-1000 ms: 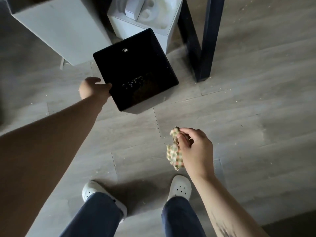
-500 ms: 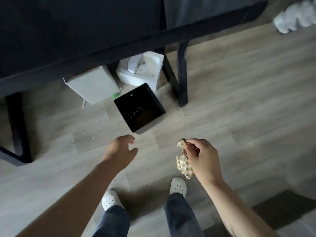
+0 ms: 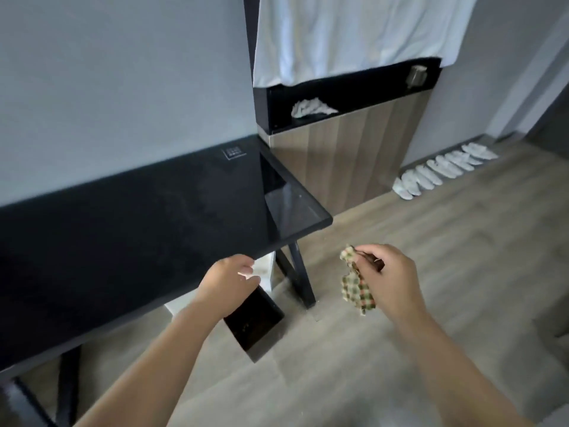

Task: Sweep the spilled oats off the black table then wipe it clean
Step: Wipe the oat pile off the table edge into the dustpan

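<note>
no readable text, labels, brands, numbers or signs on anything in view

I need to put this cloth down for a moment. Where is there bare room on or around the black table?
The black table looks bare from wall to front edge, apart from the socket plate. The floor between table leg and slippers is free. Tight: under the table, around the black bin and white box.

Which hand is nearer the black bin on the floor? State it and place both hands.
Left. The left hand overlaps the top edge of the black bin in view; the right hand, gripping the checked cloth, is off to its right.
</note>
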`<act>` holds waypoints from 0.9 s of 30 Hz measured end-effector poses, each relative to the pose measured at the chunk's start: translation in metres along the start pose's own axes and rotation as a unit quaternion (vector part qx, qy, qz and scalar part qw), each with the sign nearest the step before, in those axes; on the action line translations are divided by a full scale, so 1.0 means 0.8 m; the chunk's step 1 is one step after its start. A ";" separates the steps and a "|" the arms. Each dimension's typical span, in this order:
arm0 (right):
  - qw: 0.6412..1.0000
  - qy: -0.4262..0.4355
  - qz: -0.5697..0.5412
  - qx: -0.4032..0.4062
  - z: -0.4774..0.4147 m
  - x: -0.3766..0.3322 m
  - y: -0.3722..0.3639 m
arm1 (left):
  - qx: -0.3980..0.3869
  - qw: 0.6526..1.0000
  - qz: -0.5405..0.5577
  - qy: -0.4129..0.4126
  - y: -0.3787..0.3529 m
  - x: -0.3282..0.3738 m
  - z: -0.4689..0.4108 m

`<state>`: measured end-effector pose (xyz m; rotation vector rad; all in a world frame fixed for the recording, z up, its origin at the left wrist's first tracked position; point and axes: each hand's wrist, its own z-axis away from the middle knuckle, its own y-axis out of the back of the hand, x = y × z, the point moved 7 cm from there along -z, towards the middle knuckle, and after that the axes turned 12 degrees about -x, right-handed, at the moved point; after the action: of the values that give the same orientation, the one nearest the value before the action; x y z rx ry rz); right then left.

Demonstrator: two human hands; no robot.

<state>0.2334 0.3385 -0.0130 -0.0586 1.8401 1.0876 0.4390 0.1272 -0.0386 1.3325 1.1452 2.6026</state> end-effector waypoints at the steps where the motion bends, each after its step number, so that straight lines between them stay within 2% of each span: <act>1: 1.000 0.017 -0.003 0.016 -0.008 -0.011 0.025 | 0.012 1.000 0.002 -0.015 0.010 0.026 0.003; 7: 0.995 0.082 -0.002 0.051 -0.059 -0.039 0.160 | 0.057 0.992 -0.014 -0.110 0.018 0.187 -0.002; 14: 0.991 0.110 0.028 0.065 -0.111 -0.036 0.284 | 0.057 0.977 -0.075 -0.191 0.006 0.332 -0.024; 20: 0.995 0.063 0.029 0.065 -0.149 0.022 0.333 | 0.057 0.978 -0.048 -0.194 0.001 0.354 -0.073; 27: 0.999 0.006 0.020 0.040 -0.240 0.097 0.323 | 0.040 0.986 0.004 -0.162 -0.019 0.335 -0.191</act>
<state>-0.0638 0.3903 0.1234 0.0184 1.9011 1.0420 0.1547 0.1293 0.0835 1.6981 1.1997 2.2483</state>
